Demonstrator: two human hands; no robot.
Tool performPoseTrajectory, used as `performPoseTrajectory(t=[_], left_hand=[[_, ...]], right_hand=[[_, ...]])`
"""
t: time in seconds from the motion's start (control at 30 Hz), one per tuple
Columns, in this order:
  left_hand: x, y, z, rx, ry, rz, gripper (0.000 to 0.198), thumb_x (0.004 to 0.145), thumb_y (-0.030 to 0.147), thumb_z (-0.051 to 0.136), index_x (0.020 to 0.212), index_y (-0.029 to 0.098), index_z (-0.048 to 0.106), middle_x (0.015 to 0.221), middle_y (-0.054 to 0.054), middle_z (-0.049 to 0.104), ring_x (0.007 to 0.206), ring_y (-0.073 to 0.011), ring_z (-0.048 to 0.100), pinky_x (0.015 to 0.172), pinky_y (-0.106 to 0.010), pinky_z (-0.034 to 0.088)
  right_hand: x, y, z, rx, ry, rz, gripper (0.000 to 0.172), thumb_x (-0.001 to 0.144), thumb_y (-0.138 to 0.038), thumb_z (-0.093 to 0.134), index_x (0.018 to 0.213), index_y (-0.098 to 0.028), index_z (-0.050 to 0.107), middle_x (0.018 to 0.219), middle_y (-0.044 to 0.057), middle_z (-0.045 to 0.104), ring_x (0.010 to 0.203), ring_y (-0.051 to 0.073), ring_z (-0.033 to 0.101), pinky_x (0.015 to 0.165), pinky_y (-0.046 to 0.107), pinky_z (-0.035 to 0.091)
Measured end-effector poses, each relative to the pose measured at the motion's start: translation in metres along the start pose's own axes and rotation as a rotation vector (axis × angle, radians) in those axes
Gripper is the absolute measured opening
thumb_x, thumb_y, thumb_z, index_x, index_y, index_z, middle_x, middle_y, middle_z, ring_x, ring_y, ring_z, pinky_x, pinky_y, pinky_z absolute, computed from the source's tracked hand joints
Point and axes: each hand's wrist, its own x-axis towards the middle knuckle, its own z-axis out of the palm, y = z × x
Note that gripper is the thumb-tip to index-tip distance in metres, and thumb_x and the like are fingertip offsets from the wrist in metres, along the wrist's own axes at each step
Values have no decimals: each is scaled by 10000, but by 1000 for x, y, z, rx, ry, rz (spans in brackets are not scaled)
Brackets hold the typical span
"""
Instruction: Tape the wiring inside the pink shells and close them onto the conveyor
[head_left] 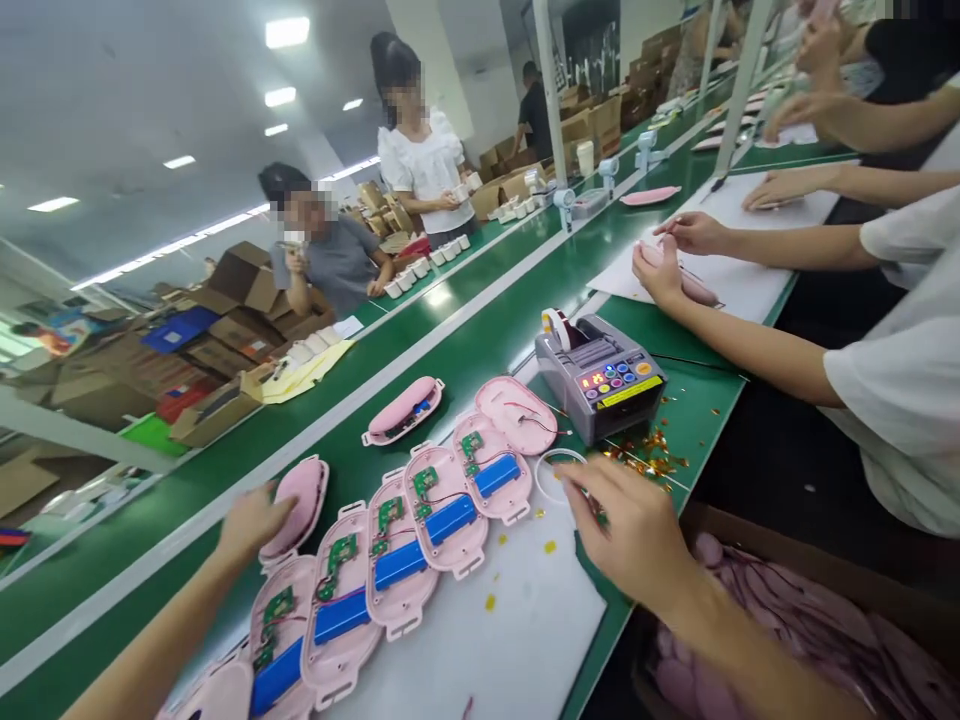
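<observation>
My left hand (251, 522) rests on a closed pink shell (298, 502) lying on the green belt, fingers curled over its edge. My right hand (626, 525) hovers just right of a clear tape ring (556, 474), fingers pinched together; what they hold is too small to name. Between my hands lies a row of several open pink shells (420, 520), overlapping, each with a green circuit board and a blue battery. Another closed pink shell (403, 408) lies further up the belt.
A grey tape dispenser (600, 375) stands past my right hand, gold scraps around it. A cardboard box of pink parts (787, 620) sits at lower right. Co-workers' hands (667, 265) work on white sheets to the right. Two people stand across the conveyor among cardboard boxes.
</observation>
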Motion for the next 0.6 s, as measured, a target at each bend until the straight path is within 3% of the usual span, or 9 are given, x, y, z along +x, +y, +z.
performPoseTrajectory(t=[0.07, 0.13, 0.23, 0.33, 0.4, 0.47, 0.53, 0.6], left_hand=[[5, 39, 7, -41, -34, 94, 405, 732, 507, 486, 852, 143, 615, 973, -166, 704, 1068, -369, 608, 968, -529, 440], [11, 88, 24, -109, -91, 214, 413, 801, 439, 463, 1042, 152, 638, 1213, -136, 651, 1172, -294, 570, 1043, -419, 405], [22, 156, 59, -194, -268, 369, 325, 767, 442, 613, 978, 207, 686, 1069, -54, 712, 1042, -238, 641, 939, -313, 472], [29, 195, 78, -241, -395, 415, 265, 759, 395, 695, 889, 166, 673, 839, -47, 709, 784, -203, 664, 766, -332, 514], [27, 202, 73, -287, -423, 426, 222, 789, 337, 679, 898, 145, 650, 770, -35, 681, 691, -179, 638, 676, -310, 505], [18, 199, 51, -348, -405, 436, 201, 808, 271, 639, 957, 136, 631, 786, -37, 670, 691, -179, 626, 639, -291, 491], [-2, 188, 18, -410, -366, 455, 281, 820, 225, 598, 1091, 149, 599, 897, -49, 675, 773, -186, 628, 683, -289, 496], [-39, 168, -18, -468, -328, 479, 370, 859, 215, 551, 1229, 210, 554, 1077, -50, 660, 933, -192, 619, 814, -303, 493]], right_hand=[[79, -17, 15, -196, -177, -77, 300, 919, -116, 440, 1129, -180, 644, 984, 84, 671, 903, 200, 614, 776, 314, 483], [140, -20, 42, -370, -495, -137, 425, 863, -28, 459, 1244, -163, 590, 1177, 117, 635, 1099, 231, 572, 868, 337, 467], [188, -9, 91, -452, -796, -172, 378, 792, -49, 616, 1155, -147, 653, 1143, 133, 663, 1103, 252, 597, 886, 355, 478], [197, 8, 122, -490, -954, -134, 195, 782, -160, 719, 976, -145, 697, 969, 71, 708, 956, 211, 659, 859, 377, 512], [194, 15, 127, -498, -963, -94, 117, 801, -204, 724, 889, -135, 689, 924, 43, 708, 925, 186, 665, 880, 395, 513], [195, 15, 122, -471, -893, -46, 88, 785, -196, 733, 812, -130, 681, 871, 36, 711, 891, 177, 671, 876, 388, 513], [202, 8, 106, -407, -746, 10, 76, 724, -143, 748, 727, -120, 675, 773, 56, 709, 807, 190, 681, 813, 364, 518], [211, -1, 78, -293, -500, 58, 67, 674, -92, 727, 654, -118, 669, 672, 76, 692, 694, 197, 673, 730, 343, 509]])
